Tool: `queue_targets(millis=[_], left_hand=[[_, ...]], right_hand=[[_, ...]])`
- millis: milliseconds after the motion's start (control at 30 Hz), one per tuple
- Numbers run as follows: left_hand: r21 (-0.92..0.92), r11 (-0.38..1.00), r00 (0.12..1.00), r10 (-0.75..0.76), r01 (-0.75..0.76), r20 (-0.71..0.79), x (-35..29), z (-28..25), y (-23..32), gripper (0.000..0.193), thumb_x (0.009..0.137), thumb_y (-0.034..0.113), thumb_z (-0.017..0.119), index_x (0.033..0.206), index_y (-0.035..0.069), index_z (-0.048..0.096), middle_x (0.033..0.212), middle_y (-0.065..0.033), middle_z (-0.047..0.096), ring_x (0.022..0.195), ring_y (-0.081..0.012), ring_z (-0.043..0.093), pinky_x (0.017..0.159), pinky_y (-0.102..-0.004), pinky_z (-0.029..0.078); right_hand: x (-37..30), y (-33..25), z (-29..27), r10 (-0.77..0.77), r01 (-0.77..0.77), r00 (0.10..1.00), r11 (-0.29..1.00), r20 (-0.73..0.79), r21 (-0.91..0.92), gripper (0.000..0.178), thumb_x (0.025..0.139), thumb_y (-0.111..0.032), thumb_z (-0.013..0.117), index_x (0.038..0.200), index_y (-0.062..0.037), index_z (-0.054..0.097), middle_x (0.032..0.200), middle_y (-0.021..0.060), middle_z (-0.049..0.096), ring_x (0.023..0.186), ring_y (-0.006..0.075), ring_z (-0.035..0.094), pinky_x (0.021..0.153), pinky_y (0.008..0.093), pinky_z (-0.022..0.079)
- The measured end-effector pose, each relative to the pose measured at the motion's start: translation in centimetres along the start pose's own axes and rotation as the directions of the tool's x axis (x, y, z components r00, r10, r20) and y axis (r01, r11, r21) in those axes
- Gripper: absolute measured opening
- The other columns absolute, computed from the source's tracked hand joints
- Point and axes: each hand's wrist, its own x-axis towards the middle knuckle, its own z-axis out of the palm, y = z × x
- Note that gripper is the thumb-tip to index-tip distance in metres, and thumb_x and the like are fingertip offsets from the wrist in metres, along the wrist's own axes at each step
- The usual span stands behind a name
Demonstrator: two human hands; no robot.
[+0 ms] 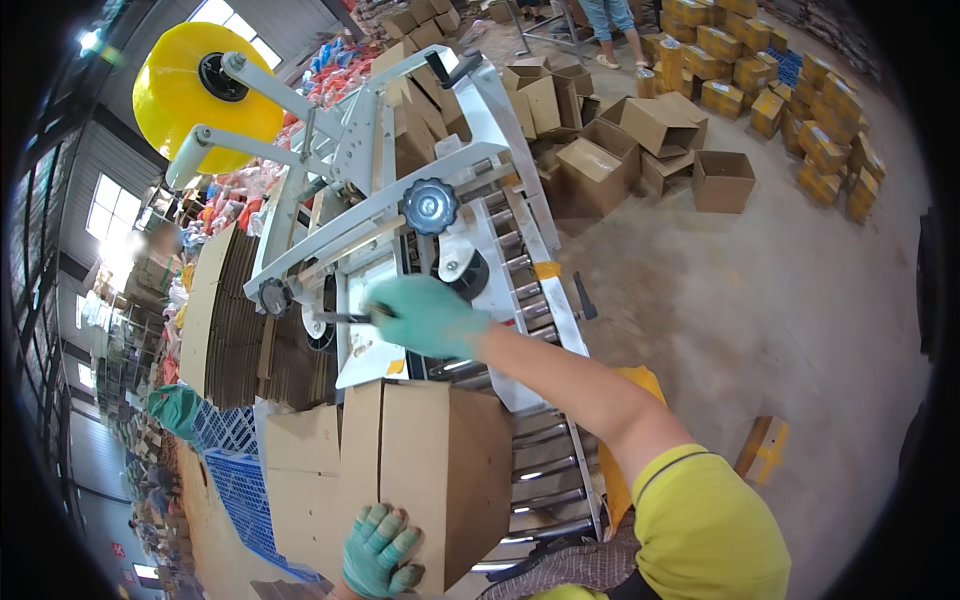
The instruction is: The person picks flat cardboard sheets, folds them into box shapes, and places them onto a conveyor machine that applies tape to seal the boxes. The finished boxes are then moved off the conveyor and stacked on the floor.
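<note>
A brown cardboard box (420,470) stands on the metal rollers (545,470) in front of a white carton sealing machine (365,235); a seam between its flaps runs along the top. My left hand (380,552), in a green glove with bare fingertips, lies spread on the near part of the box. Beyond the box, my right hand (422,315) reaches over the machine's bed. Its gloved fingers are curled around a thin dark bar (345,318), whose far end points left; whether it is fixed to the machine I cannot tell.
A large yellow tape roll (190,95) sits on the machine's arm, above a dark knob (430,206). Flattened cartons (225,310) stand at left, near a blue plastic crate (240,490). Open boxes (600,165) and taped yellow-brown parcels (825,140) lie across the floor at right.
</note>
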Motion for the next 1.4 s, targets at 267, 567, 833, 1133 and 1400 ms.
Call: queue_targets(millis=[267, 567, 833, 1133, 1400], left_hand=[[-0.054, 0.998, 1.000, -0.015, 0.015, 0.005, 0.6, 0.6, -0.9, 0.043, 0.090, 0.036, 0.042, 0.115, 0.004, 0.056, 0.123, -0.0238, 0.052, 0.114, -0.0466, 0.049, 0.097, -0.0595, 0.036], [0.028, 0.999, 0.999, -0.037, 0.038, -0.012, 2.3, 0.2, -1.4, 0.028, 0.067, 0.018, 0.062, 0.093, 0.009, 0.060, 0.097, -0.0131, 0.061, 0.087, -0.0344, 0.060, 0.078, -0.0503, 0.048], [0.035, 0.997, 0.997, -0.064, 0.065, -0.030, 4.0, -0.3, -2.4, 0.025, 0.054, 0.019, 0.058, 0.076, 0.007, 0.060, 0.074, -0.0048, 0.056, 0.075, -0.0241, 0.057, 0.073, -0.0406, 0.046], [0.024, 0.995, 0.995, -0.098, 0.098, 0.003, 2.9, -0.4, -2.1, 0.031, 0.061, 0.018, 0.062, 0.090, 0.007, 0.066, 0.095, -0.0100, 0.064, 0.090, -0.0304, 0.061, 0.082, -0.0456, 0.048], [-0.036, 0.995, 0.994, -0.091, 0.089, -0.060, 1.8, -0.1, -1.6, 0.031, 0.072, 0.018, 0.066, 0.101, 0.009, 0.062, 0.103, -0.0143, 0.062, 0.093, -0.0365, 0.061, 0.083, -0.0511, 0.048]], right_hand=[[-14.0, 12.4, -10.4, 0.602, -0.677, 0.726, 0.542, 0.333, 0.497, 0.016, 0.089, -0.011, 0.051, 0.101, -0.0026, 0.056, 0.073, 0.0038, 0.060, 0.055, 0.0093, 0.055, 0.046, 0.0228, 0.044], [6.6, 30.4, -7.1, 0.169, -0.369, 0.914, 0.723, -0.368, -0.584, 0.018, 0.088, -0.010, 0.052, 0.099, -0.0048, 0.064, 0.074, 0.0049, 0.062, 0.065, 0.0155, 0.059, 0.060, 0.0309, 0.049], [8.4, 37.0, -4.7, 0.384, -0.465, 0.874, 0.479, -0.298, -0.744, 0.018, 0.087, -0.010, 0.055, 0.101, -0.0038, 0.065, 0.075, 0.0037, 0.063, 0.066, 0.0126, 0.058, 0.059, 0.0289, 0.049], [6.4, 36.4, -4.7, 0.379, -0.448, 0.883, 0.510, -0.276, -0.735, 0.018, 0.087, -0.011, 0.059, 0.102, -0.0026, 0.066, 0.076, 0.0023, 0.064, 0.066, 0.0093, 0.057, 0.059, 0.0266, 0.049], [-9.1, 20.9, -4.4, 0.467, -0.469, 0.882, 0.860, 0.063, 0.199, 0.019, 0.087, -0.011, 0.063, 0.103, -0.0016, 0.068, 0.076, 0.0011, 0.064, 0.067, 0.0063, 0.056, 0.058, 0.0246, 0.048]])
